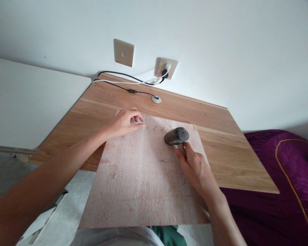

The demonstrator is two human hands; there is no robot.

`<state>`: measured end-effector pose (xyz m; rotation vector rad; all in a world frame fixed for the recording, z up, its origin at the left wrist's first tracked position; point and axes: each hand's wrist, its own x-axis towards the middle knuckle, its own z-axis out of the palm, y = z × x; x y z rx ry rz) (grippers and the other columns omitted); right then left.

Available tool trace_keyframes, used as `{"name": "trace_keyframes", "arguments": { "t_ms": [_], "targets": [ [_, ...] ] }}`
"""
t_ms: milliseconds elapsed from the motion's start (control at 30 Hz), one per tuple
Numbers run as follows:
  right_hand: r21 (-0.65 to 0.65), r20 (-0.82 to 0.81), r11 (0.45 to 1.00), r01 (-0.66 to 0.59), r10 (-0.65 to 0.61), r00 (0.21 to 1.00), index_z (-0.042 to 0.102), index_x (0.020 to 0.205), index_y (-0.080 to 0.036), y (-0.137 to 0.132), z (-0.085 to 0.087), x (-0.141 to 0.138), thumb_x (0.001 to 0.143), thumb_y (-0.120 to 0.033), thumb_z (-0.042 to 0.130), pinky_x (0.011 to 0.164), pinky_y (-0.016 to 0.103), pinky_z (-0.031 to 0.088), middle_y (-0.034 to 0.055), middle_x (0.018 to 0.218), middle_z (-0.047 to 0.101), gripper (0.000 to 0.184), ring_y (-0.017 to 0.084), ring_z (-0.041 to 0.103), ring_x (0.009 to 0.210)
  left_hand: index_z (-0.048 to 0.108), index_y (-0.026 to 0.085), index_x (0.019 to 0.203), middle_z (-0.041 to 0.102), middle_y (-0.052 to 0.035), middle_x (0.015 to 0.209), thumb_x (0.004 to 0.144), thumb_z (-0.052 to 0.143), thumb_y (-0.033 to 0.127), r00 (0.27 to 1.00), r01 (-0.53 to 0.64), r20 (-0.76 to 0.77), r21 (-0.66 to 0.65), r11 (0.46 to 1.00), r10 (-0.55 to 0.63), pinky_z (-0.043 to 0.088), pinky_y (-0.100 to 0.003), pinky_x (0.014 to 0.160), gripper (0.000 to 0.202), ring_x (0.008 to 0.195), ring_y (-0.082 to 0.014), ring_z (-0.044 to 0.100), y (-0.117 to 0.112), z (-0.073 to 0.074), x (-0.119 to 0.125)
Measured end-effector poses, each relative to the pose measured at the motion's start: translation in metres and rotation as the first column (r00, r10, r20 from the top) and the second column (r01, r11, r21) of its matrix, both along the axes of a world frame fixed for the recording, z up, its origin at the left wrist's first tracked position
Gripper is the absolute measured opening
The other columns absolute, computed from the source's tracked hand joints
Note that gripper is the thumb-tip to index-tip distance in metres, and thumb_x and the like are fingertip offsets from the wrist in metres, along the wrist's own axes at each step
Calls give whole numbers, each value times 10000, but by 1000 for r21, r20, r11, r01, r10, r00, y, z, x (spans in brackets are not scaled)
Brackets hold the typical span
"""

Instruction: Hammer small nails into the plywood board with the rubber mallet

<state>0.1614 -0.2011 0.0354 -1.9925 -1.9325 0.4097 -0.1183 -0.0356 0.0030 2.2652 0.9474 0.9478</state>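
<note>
A pale plywood board [133, 177] lies on the wooden desk [236, 157] and juts out over its front edge toward me. My right hand [195, 167] is closed round the handle of a hammer, whose dark metal head [177, 136] rests on the board's far part. My left hand [125, 121] rests at the board's far left corner, fingers pinched together on something small that I cannot make out. A few small nails [155, 127] stand in a row between the two hands. Another nail [163, 160] lies loose on the board near my right hand.
A wall socket [165, 67] holds a white and a black plug, and their cables [123, 83] run across the desk's back edge. A round metal grommet [156, 99] sits in the desk. A purple cushion [279, 191] lies at the right. A white surface [28, 102] stands left.
</note>
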Motion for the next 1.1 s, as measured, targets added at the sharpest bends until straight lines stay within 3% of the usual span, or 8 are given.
{"name": "trace_keyframes", "arguments": {
  "t_ms": [167,700,1100],
  "targets": [
    [26,10,1000,8,-8,1000,613,1174,-173,0,-1,0,1052,-429,402,610,323,418,105,740,737,354,294,731,678,777,188,857,697,-20,823,884,772,243,1000,3,-3,5,1000,-3,442,-270,682,61,719,-132,610,2,-3,0],
    [3,16,1000,-3,3,1000,610,1186,-153,2,0,1,1039,-441,396,607,328,414,121,740,732,387,299,729,671,782,179,938,671,-16,815,940,688,198,996,86,-39,59,995,-84,448,-269,711,97,741,-135,612,3,-3,-1],
    [-1,-54,1000,-12,12,998,609,1084,-207,2,2,4,1035,-464,449,607,307,406,45,682,673,307,249,667,635,769,178,923,662,-14,812,929,684,209,996,85,-27,42,995,-84,440,-264,695,91,735,-134,610,1,-1,0]
  ]
}}
